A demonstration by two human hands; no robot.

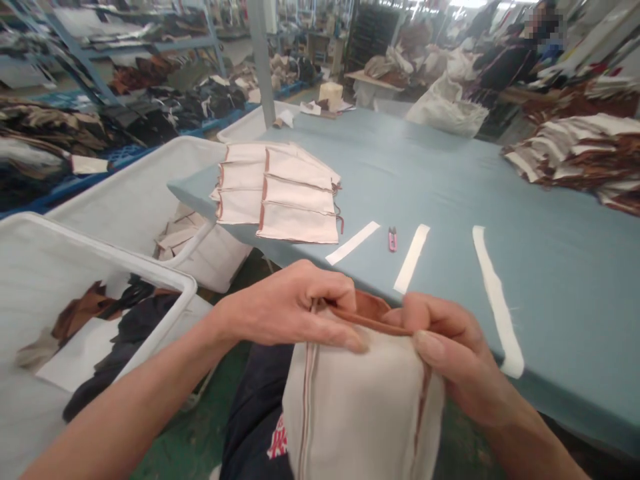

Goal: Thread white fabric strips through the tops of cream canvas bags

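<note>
A cream fabric pouch (370, 400) with brown seams hangs in front of me over my lap, its brown-lined opening upward. My left hand (310, 303) pinches the left part of the rim, thumb outside and fingers inside. On the right of the same rim, my right hand (450, 347) grips the edge between thumb and fingers. Some fingertips are hidden in the opening. Beyond my hands, on the blue-green table (440, 173), lie pink thread snips (393, 240) between two cream strips (353, 243) (413, 259). A longer strip (493, 293) drapes over the table edge.
Similar cream pieces (300, 207) lie stacked at the table's left end. White bins (175, 313) with fabric scraps stand to my left. A tall pile of cream and brown pieces (580, 153) sits at right. A person (515, 60) is at the back right.
</note>
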